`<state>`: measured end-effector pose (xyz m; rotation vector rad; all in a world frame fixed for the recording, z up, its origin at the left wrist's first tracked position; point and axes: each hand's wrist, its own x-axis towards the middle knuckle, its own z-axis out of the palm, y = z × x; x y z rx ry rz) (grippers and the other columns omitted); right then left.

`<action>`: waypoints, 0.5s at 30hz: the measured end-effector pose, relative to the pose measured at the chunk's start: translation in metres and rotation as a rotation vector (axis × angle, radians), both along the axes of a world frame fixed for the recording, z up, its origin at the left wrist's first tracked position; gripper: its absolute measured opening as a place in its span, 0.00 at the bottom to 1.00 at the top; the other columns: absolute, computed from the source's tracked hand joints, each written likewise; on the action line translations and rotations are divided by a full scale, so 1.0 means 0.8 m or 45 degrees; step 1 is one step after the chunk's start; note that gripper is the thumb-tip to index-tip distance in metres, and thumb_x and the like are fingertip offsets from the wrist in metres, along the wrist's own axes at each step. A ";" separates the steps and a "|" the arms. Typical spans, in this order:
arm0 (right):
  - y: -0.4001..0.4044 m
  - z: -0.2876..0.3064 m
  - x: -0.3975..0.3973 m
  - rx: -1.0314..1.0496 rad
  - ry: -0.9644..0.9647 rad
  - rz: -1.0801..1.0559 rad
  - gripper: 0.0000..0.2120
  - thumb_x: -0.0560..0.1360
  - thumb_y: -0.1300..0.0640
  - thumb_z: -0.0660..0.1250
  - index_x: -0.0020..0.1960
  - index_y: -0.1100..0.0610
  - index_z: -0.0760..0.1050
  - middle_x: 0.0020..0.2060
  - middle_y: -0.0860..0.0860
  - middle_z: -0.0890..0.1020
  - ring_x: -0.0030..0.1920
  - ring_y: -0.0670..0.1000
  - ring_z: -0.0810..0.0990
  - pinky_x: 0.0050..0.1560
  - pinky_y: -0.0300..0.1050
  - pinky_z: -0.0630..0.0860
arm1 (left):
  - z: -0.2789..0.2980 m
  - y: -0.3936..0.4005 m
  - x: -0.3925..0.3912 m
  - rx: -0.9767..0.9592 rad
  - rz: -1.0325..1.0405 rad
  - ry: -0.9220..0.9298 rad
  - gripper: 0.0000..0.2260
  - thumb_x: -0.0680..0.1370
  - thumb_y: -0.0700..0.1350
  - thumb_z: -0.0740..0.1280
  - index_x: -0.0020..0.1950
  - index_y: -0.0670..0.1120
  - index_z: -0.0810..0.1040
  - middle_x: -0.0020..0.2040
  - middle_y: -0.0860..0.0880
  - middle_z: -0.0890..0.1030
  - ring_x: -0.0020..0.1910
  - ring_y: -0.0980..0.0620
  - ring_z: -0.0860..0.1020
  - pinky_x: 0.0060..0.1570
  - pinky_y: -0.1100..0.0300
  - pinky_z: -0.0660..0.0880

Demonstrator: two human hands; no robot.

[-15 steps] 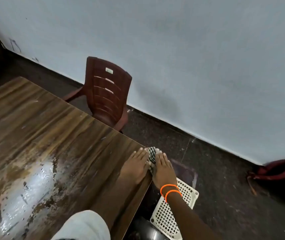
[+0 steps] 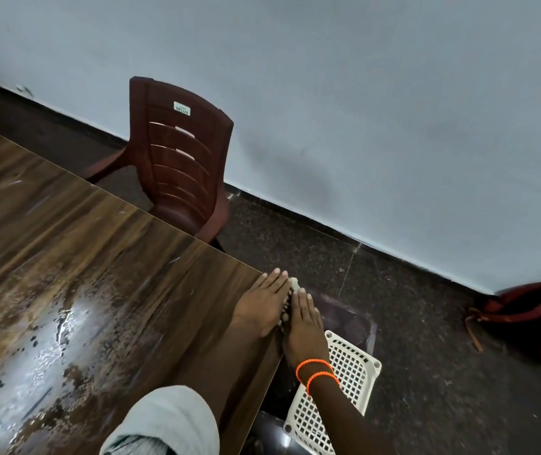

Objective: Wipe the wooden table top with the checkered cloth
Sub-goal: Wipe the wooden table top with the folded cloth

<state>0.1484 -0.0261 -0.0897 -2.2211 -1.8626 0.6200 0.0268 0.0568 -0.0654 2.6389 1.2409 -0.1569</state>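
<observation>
The wooden table top [image 2: 75, 264] fills the left, wet and shiny in its near part. My left hand [image 2: 264, 303] lies flat with straight fingers at the table's right corner. My right hand [image 2: 303, 326], with two orange bands at the wrist, lies flat just past the table edge. Both press on the checkered cloth [image 2: 290, 297]. Only a thin strip of the cloth shows between the hands, with a small bit poking out at the fingertips.
A dark red plastic chair [image 2: 180, 156] stands behind the table near the pale wall. A white perforated plastic stool [image 2: 344, 382] sits on the dark floor below my right arm. A red and dark bag [image 2: 532, 320] lies at the right by the wall.
Both hands have stayed at the table corner. Less of the checkered cloth shows beyond the fingertips than before.
</observation>
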 end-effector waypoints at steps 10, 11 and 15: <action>0.030 -0.010 -0.052 0.012 -0.123 0.127 0.31 0.79 0.55 0.50 0.78 0.60 0.43 0.79 0.57 0.47 0.78 0.54 0.40 0.78 0.54 0.39 | -0.020 -0.010 -0.053 0.040 0.220 0.017 0.28 0.83 0.49 0.51 0.80 0.43 0.45 0.81 0.45 0.45 0.80 0.50 0.43 0.79 0.53 0.44; 0.026 -0.009 -0.059 0.018 -0.116 0.150 0.32 0.79 0.55 0.51 0.78 0.60 0.42 0.79 0.57 0.46 0.78 0.54 0.39 0.78 0.54 0.39 | -0.019 -0.015 -0.059 0.038 0.239 0.035 0.28 0.83 0.49 0.51 0.80 0.42 0.45 0.81 0.44 0.44 0.80 0.49 0.43 0.79 0.52 0.44; -0.015 -0.011 -0.081 0.092 -0.129 0.169 0.31 0.78 0.56 0.51 0.78 0.60 0.45 0.79 0.56 0.49 0.79 0.53 0.41 0.77 0.55 0.43 | -0.017 -0.058 -0.081 0.056 0.288 -0.040 0.26 0.82 0.47 0.48 0.80 0.40 0.51 0.80 0.41 0.50 0.80 0.46 0.48 0.79 0.49 0.48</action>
